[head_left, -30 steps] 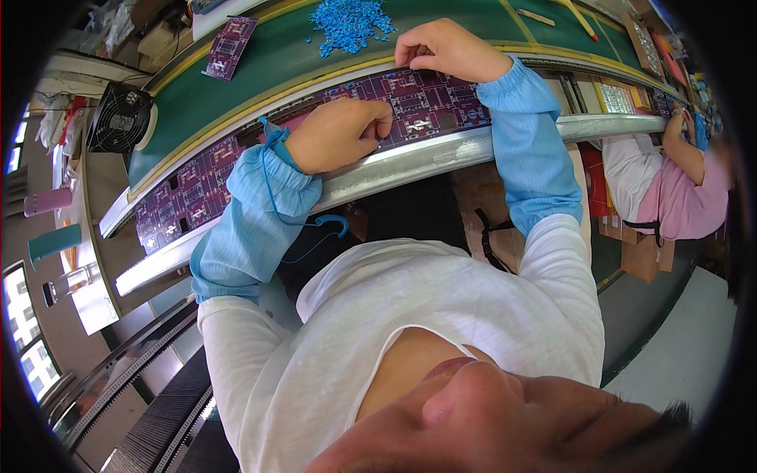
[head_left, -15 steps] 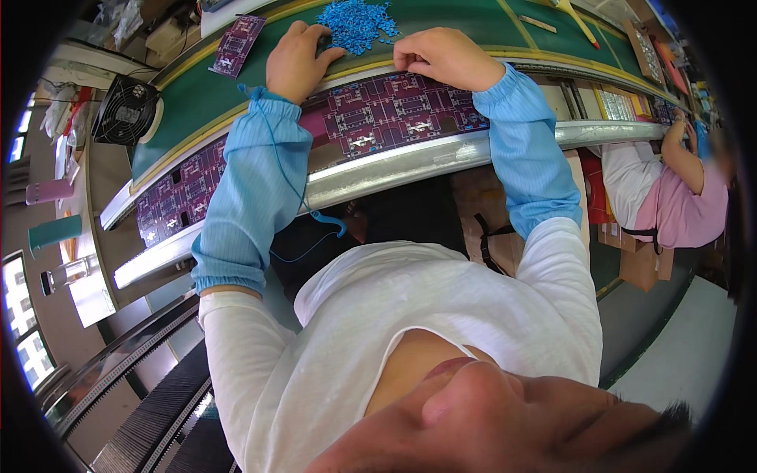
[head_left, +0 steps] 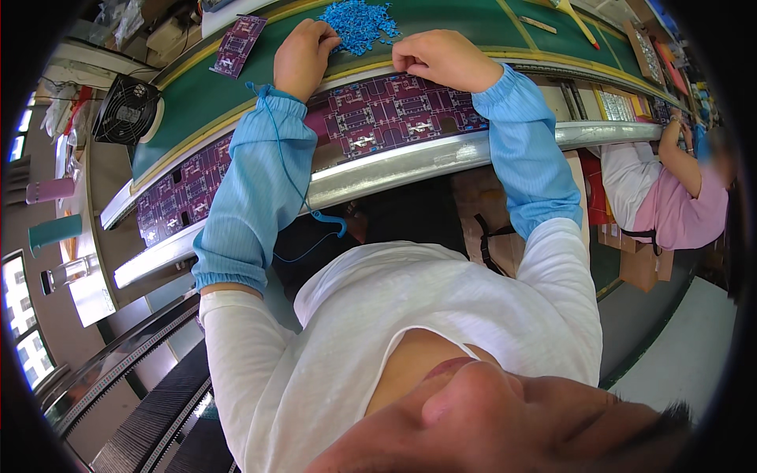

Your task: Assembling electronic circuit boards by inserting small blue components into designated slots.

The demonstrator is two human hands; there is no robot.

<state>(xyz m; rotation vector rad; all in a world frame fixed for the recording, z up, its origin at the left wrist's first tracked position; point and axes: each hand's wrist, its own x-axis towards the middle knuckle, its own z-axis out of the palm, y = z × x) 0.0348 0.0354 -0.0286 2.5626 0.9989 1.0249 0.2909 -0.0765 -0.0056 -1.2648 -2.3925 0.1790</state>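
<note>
A pile of small blue components [head_left: 359, 25] lies on the green work surface [head_left: 465, 31]. At the pile's left edge is my left hand [head_left: 303, 59], its thumb and fingertips pinched together; whatever they hold is too small to make out. My right hand [head_left: 451, 60] hovers over the far edge of a purple circuit board [head_left: 378, 114], right of the pile. Its fingers are curled into a pinch, and their tips hide what is between them. Several blue parts sit on the board near its right end. Blue sleeve covers wrap both forearms, and a blue cord hangs from my left wrist.
The boards rest along a metal rail [head_left: 410, 158]. Another purple board [head_left: 238, 46] lies on the green surface at the left, near a black fan [head_left: 126, 109]. A brush [head_left: 579, 22] lies at the far right. A co-worker [head_left: 670, 181] sits at the right.
My left hand has shifted slightly right, and its spread thumb and fingers have closed together beside the blue pile. The right hand has barely moved.
</note>
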